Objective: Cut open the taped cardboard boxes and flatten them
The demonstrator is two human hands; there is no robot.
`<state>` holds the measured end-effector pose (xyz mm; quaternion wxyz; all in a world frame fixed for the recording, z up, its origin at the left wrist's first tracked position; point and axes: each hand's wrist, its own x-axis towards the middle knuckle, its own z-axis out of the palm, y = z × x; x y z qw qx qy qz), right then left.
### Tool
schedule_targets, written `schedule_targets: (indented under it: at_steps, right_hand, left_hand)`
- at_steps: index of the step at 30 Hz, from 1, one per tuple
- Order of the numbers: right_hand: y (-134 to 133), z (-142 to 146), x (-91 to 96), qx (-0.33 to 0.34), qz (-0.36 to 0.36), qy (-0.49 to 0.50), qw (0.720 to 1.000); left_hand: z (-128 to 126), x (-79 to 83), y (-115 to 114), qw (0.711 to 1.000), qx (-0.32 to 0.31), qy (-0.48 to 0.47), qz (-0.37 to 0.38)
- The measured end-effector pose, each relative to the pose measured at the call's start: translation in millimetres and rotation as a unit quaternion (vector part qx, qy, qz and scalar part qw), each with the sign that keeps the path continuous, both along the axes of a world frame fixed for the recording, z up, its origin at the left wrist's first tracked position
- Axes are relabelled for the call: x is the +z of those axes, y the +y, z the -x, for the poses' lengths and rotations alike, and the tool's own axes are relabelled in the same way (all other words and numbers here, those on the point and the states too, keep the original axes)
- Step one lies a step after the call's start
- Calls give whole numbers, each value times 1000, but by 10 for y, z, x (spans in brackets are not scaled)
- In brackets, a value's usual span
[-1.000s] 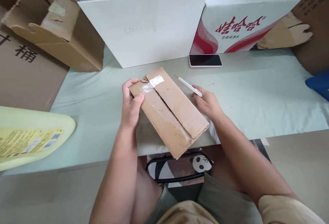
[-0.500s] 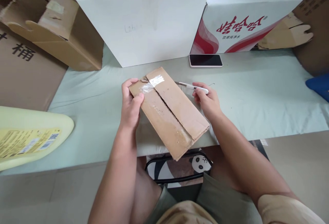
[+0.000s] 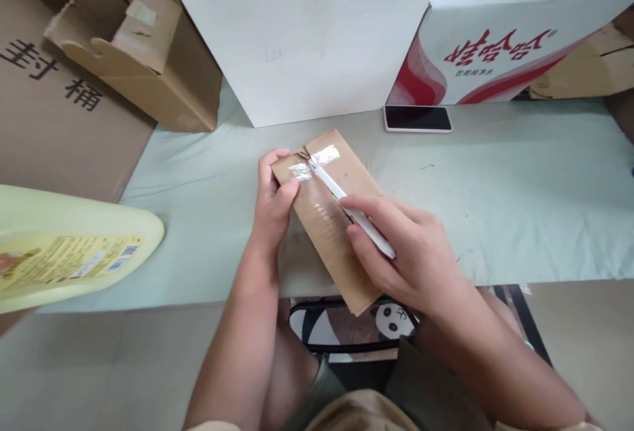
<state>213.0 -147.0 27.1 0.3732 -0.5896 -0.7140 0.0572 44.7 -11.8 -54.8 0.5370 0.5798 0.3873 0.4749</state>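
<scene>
A small brown cardboard box (image 3: 321,216) with clear tape along its top seam lies slanted on the pale green table (image 3: 495,193), its near end overhanging the edge. My left hand (image 3: 275,203) grips the box's far left corner, thumb pressed on top. My right hand (image 3: 401,249) is closed on a slim white craft knife (image 3: 349,206), held like a pen over the box. The knife's tip rests on the taped seam at the far end of the box.
A phone (image 3: 417,118) lies face up behind the box. Large white boxes (image 3: 317,41), a red-and-white printed carton (image 3: 500,41) and open brown cartons (image 3: 123,48) line the table's back. A yellow plastic container (image 3: 64,249) juts in at the left.
My right hand picked the white knife up from the table to the right of the box and brought it over the box, tip onto the taped seam. My left hand kept its hold.
</scene>
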Motion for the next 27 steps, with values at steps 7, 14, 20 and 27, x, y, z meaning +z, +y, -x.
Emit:
schedule_targets:
  at_steps: [7, 14, 20, 27]
  right_hand:
    - [3, 9, -46, -31, -33, -41, 998]
    - [-19, -3, -47, -53, -27, -27, 998]
    - [19, 12, -44, -72, -9, -72, 995]
    - [7, 35, -37, -83, -22, -99, 991]
  left_hand:
    - [4, -8, -22, 1000, -2, -18, -5]
    - [1, -5, -42, 1000, -9, -14, -6]
    - [6, -35, -25, 1000, -6, -9, -14]
    - [24, -57, -15, 1000, -15, 0, -23]
